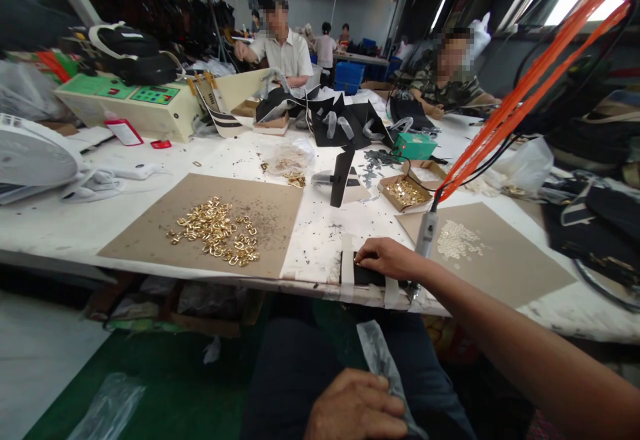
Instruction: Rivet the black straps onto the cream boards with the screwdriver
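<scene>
At the table's front edge, my right hand [387,258] is closed with fingertips bent down onto a black pad [373,276], which is held by strips of whitish tape [347,270]. A tiny gold-coloured spot shows at the fingertips; its shape is too small to make out. Low over my lap, my left hand [356,405] is curled around a strip of clear plastic wrapping [380,353]. The wrapping's upper end sticks up past the fingers, and its contents are unclear. An electric screwdriver [427,233] hangs upright from orange cords [520,87], just beside my right wrist.
Gold metal buckles [215,230] lie heaped on a cardboard sheet [150,227] at left. Small pale rings [457,240] cover part of another sheet [525,267] at right. A box of gold parts [404,192] and a black-and-white piece [343,179] stand farther back. Two co-workers sit across the table.
</scene>
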A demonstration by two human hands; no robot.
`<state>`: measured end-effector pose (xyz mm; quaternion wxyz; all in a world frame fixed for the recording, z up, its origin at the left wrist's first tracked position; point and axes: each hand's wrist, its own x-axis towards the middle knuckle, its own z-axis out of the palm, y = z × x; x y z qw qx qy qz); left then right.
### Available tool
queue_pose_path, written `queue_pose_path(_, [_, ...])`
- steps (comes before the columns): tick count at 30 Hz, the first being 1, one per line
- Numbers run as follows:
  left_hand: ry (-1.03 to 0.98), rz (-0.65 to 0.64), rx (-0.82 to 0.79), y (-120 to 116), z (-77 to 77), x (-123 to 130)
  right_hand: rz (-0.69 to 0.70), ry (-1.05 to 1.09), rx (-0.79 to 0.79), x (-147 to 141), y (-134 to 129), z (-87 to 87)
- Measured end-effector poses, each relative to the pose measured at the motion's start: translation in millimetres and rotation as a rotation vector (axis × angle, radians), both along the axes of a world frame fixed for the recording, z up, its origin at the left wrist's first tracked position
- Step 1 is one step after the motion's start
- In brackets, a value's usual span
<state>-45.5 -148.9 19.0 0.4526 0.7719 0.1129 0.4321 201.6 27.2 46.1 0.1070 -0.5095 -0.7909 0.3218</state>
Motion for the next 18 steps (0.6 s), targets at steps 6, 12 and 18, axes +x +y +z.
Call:
queue_pose_path(6, [0.029,-0.036,-0.040,4,0.1,-4,0.037,-0.062,0.107,1,2,-4.1])
queue_pose_path(12, [-0.002,0.002,-0.050,1,-18.7,4,0.051,-0.237,0.010,-7,5,7.9])
queue_pose_path(18, [-0.019,-0.026,-0.075,7,-9.9,0,0.047,-0.356,0.001,-13,4,13.2])
